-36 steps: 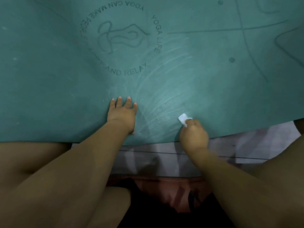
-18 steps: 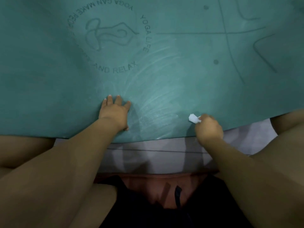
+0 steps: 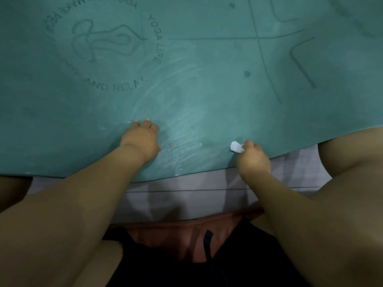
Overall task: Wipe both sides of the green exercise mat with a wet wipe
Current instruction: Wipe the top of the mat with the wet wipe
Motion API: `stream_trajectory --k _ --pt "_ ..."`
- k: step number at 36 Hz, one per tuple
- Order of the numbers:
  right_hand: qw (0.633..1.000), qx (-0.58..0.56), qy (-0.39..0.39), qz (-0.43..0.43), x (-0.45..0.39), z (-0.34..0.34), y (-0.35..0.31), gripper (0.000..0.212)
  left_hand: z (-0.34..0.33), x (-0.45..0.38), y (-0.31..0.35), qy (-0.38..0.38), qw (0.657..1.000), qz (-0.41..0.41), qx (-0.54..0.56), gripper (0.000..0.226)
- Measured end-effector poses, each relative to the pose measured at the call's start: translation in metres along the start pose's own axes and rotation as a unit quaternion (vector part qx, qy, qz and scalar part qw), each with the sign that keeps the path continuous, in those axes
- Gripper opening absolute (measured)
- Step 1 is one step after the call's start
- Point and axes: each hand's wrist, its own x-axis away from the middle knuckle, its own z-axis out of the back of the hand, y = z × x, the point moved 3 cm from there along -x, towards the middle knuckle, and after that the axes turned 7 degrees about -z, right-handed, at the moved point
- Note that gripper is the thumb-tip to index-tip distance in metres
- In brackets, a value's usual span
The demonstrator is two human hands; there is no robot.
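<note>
The green exercise mat fills the upper half of the head view, printed with a round yoga logo and guide lines. Wet streaks shine on it between my hands. My left hand rests palm down on the mat near its front edge, fingers pointing away from me. My right hand is at the mat's front edge and pinches a small crumpled white wet wipe, which lies against the mat surface.
A pale tiled floor shows below the mat's front edge. My knees flank the scene at left and right, the right one resting on the mat's edge. My dark shorts and reddish top fill the bottom.
My right hand with the wipe has slid rightwards along the mat's front edge. My left hand stays pressed on the mat, its fingers now drawn closer together.
</note>
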Motion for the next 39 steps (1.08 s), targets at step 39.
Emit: stream_trajectory --k 39 --pt "0.997 -0.031 0.065 0.042 -0.078 0.031 -0.043 0.029 0.047 -0.047 0.008 0.066 0.998 0.020 0.007 0.045"
